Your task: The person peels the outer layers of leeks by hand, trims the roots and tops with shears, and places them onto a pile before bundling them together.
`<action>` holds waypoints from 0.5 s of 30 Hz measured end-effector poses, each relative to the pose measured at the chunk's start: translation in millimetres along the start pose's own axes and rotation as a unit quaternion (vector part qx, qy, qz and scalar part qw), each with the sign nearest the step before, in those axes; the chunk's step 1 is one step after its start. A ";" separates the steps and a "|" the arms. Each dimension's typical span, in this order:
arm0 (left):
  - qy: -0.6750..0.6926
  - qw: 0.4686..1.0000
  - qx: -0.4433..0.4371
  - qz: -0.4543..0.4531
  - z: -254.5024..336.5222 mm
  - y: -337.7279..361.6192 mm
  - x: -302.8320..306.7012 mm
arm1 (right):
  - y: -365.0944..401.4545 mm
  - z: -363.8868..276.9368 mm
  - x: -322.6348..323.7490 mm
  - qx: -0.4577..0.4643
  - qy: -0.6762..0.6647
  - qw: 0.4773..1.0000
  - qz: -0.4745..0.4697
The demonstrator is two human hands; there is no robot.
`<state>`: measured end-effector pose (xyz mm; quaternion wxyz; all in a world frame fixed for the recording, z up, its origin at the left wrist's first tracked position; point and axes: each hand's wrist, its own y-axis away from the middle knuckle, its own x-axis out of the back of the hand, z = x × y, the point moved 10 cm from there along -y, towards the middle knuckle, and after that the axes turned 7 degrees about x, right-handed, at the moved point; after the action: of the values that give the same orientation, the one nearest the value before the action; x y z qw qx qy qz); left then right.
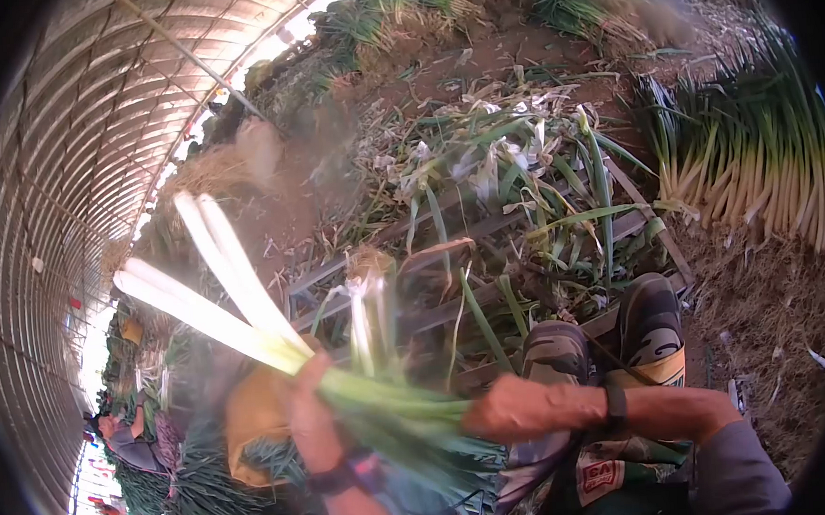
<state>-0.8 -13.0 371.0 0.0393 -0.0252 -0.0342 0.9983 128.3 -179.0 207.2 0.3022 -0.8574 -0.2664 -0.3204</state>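
Observation:
A bunch of long green onions (272,351) lies slantwise across the middle, its white root ends spread toward the upper left. My left hand (312,391) is wrapped round the bunch where white turns to green. Farther along, my right hand (535,406) is closed at the green tops, with the fingers partly hidden and smeared by motion. Loose green leaves (435,464) hang blurred below the bunch. Just behind it, a few more white onion stalks (360,331) stand near the wooden slats.
Stripped leaves and peelings (521,171) heap over a slatted wooden frame (416,314) ahead of my camouflage shoes (647,314). Rows of green onions (747,161) lie at right. A yellow-orange sack (257,418) is at left; beyond it sits another person (136,444) under the arched greenhouse roof (76,155).

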 end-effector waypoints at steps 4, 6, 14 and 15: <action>-0.099 0.989 -0.060 0.093 20.3 -10.4 33.9 | 40.1 -19.2 -37.0 0.023 -0.004 0.994 -0.103; -0.139 0.977 -0.083 0.136 31.8 -17.9 50.4 | 44.2 -21.2 -34.3 0.014 0.001 0.992 -0.129; 0.045 0.968 -0.171 0.178 132.4 -19.1 35.6 | -3.9 72.3 310.6 -0.238 -0.105 0.917 0.302; 0.024 0.965 -0.198 0.168 143.6 -29.7 48.2 | 9.6 86.5 352.7 -0.226 -0.076 0.882 0.407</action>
<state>-54.1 10.9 513.9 -0.1343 -0.0616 -0.2255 0.9630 398.3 -33.0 401.5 0.1831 -0.9571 0.1636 -0.1540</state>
